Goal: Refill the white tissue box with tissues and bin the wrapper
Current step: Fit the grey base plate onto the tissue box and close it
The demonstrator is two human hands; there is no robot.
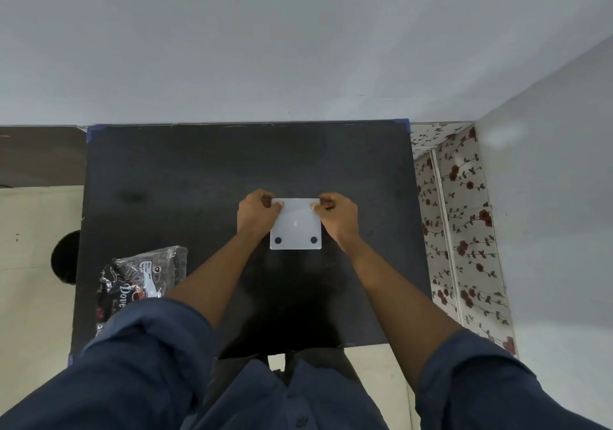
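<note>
A white square tissue box [296,227] lies on the black table [199,171], its visible face bearing two small black round pads near the front edge. My left hand [257,214] pinches the box's far left corner and my right hand [338,215] pinches its far right corner. At the table's front left lies a clear plastic tissue wrapper [146,275] with dark print; my left sleeve partly hides it. No loose tissues show.
A dark round object [66,257] sits on the floor left of the table. A flowered fabric cabinet [464,230] stands right of the table. A pale wall runs behind the table's far edge.
</note>
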